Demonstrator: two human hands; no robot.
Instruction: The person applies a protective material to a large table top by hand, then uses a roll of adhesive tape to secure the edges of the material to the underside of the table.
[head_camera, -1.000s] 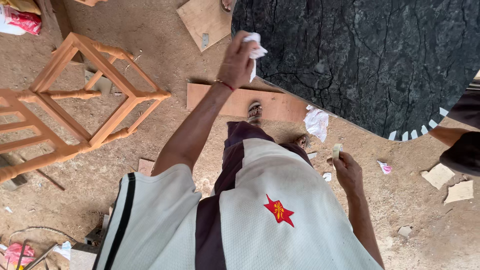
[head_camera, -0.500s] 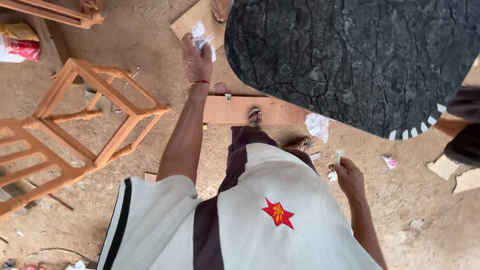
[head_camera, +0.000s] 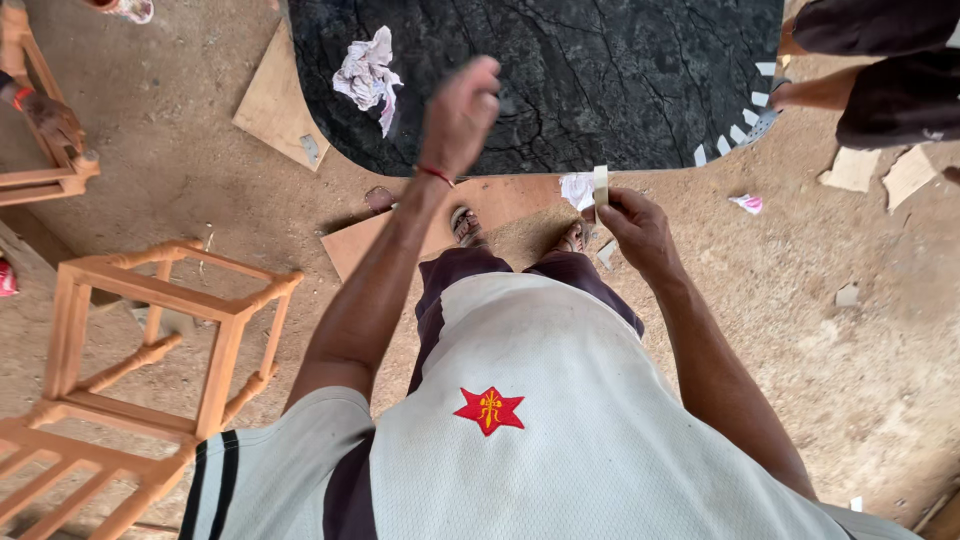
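Floor: bare dirt workshop ground, littered with card scraps; a black veined tabletop (head_camera: 600, 70) fills the upper view.
Left hand (head_camera: 460, 110): raised above the tabletop's near edge, fingers loosely curled, holding nothing visible.
Rag (head_camera: 367, 72): crumpled, white, lying on the tabletop just left of the left hand, not touching it.
Right hand (head_camera: 640, 228): closed in a pinch on a tape roll (head_camera: 600, 187), held upright just below the tabletop edge.
Technique: judged best to keep the roll steady and close to the edge while the free hand works.
Containers: none in view.
Stool frame (head_camera: 150, 330): bare wood, well left of both hands.
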